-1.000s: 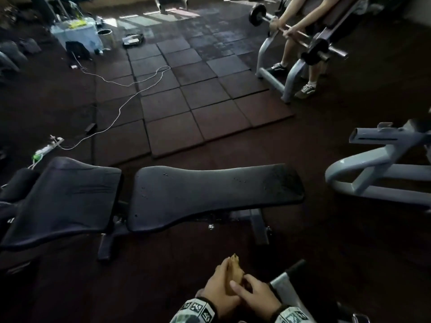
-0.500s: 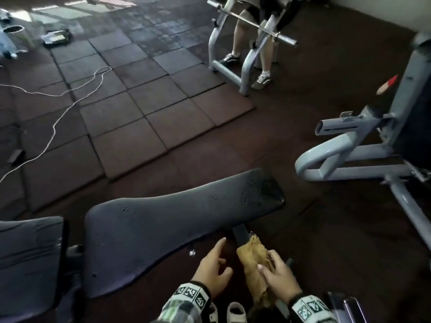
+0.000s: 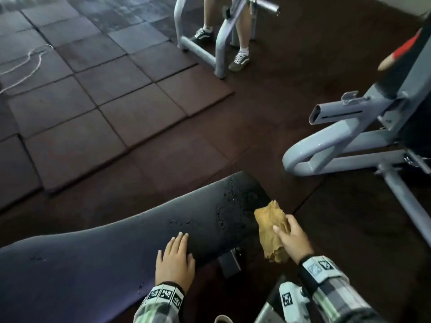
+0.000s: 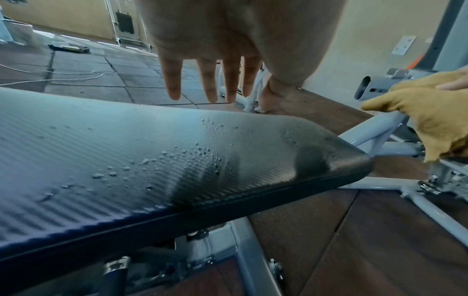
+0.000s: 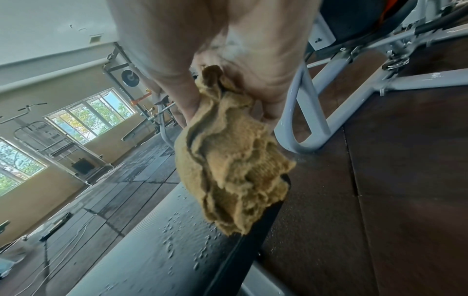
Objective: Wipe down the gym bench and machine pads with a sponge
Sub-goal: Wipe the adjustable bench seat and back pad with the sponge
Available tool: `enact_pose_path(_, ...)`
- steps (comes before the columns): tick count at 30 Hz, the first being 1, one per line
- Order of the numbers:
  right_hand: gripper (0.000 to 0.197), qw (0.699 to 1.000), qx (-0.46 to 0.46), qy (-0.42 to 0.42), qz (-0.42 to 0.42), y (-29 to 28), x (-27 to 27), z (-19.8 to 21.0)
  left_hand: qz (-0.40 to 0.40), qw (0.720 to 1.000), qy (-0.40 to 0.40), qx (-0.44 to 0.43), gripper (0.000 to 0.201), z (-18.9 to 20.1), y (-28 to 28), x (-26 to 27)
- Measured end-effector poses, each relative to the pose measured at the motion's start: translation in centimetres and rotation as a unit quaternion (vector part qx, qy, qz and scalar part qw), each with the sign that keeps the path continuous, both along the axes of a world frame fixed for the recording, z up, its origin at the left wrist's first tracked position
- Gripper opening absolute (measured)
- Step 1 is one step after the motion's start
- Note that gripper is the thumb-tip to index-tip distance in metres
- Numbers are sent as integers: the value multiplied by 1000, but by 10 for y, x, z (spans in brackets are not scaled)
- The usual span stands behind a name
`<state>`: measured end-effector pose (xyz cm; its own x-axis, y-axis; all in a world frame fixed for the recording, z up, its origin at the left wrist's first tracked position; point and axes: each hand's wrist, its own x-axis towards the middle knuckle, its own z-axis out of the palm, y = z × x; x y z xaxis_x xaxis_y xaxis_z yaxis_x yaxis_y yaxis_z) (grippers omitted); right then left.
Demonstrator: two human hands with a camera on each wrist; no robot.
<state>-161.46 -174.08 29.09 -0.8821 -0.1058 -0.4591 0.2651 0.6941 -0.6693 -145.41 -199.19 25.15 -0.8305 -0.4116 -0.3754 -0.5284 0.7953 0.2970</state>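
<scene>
Two bare hands work at the near end of a long black textured vinyl bench pad (image 3: 130,243). The left hand (image 3: 175,259) sits over the pad's near edge with fingers (image 4: 172,80) straight and slightly spread, holding nothing; the left wrist view shows the fingertips just above the surface, and contact cannot be confirmed. The right hand (image 3: 290,238) has its fingers and thumb curled round a crumpled mustard-yellow sponge cloth (image 3: 271,227), which it holds bunched at the pad's right-hand corner; whether the sponge cloth touches the pad cannot be told. Scattered water droplets (image 4: 192,154) bead on the pad near that corner. Beneath the pad, a pale grey steel bench frame (image 4: 243,246) is visible. Further right stands a pale grey tubular machine base (image 3: 331,148), resting on dark brown rubber flooring (image 3: 233,127). Beyond the bench, square rubber floor tiles (image 3: 93,94) cover the left area, with a white cable (image 3: 25,64) lying across them. Farthest away, another person's legs in dark sneakers (image 3: 239,60) stand within a second grey frame (image 3: 219,50).
</scene>
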Motion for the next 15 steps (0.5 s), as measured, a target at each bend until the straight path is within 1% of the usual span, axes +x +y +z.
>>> enact_pose_path(3,19,1000,7,3,-13,-10,-30,-32,8,1000,23,-11,53,-44,-6,-19)
enact_pose_path(6,39,999,46,2,-18,-19,-47,-63,4,999,32,-43,59,-81,-12,-30)
enact_pose_path(7,47,998,52,20,-9,-21,-48,-69,-3,998,42,-51,62,-84,-16,-33)
enact_pose_path(9,57,994,60,89,15,-20,-44,-93,-9,996,66,-62,64,-100,-19,-35)
enact_pose_path(10,56,988,64,136,31,-19,-41,-103,-11,995,75,-67,64,-106,-20,-35)
enact_pose_path(12,51,965,109,230,71,-16,-34,-118,-7,993,90,-79,62,-111,-23,-35)
enact_pose_path(13,52,948,150,265,91,-15,-30,-123,-7,992,96,-82,61,-114,-22,-34)
enact_pose_path(15,59,926,200,291,133,-16,-25,-135,-5,989,112,-92,60,-118,-21,-31)
